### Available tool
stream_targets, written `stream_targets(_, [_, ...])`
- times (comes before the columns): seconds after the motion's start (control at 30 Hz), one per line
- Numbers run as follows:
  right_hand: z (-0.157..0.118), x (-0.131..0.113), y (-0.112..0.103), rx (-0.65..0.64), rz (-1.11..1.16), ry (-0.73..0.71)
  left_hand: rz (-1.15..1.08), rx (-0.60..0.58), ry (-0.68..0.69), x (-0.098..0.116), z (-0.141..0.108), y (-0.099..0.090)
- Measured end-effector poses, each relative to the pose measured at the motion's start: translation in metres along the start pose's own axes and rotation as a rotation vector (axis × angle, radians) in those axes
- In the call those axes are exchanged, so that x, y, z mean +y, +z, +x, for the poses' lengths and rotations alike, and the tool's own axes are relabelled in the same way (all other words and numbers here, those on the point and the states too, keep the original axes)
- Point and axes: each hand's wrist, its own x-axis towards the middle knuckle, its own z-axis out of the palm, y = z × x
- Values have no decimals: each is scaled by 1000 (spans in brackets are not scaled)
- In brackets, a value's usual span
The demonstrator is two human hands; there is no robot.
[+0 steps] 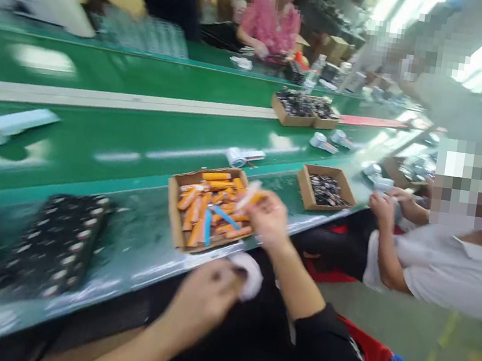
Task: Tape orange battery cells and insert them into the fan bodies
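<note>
My left hand [209, 289], blurred, is closed around a white round part [253, 280] just off the front edge of the bench. My right hand [270, 219] pinches an orange battery-like cylinder [257, 197] over the right side of a cardboard box. A whitish blurred strip [245, 197] shows beside its fingertips; I cannot tell what it is. The cardboard box [175, 214] holds many orange cylinders [194, 213] and a couple of blue strips [207, 227].
A black tray of small parts [62, 240] lies left on the bench. Beyond runs a green conveyor belt [148, 76] carrying white fan-shaped devices [237, 156]. Another box of dark small parts [304, 189] stands right, near a co-worker in white [433, 271]. A person in pink [268, 24] sits across.
</note>
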Motion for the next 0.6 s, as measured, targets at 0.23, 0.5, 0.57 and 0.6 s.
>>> stream_targets(0.23, [49,-6,-58,235,62,-272,-27,-377,-310,-83,40,-6])
stream_targets(0.5, [-8,38,-130,199,-260,262,34,-434,-749,-249,50,-62])
stream_targets(0.57, [-5,40,-141,239,-251,293,287,-334,-998,-310,44,-88])
stream_targets(0.6, [-3,40,-144,255,-247,298,376,-289,-1096,-341,39,-102])
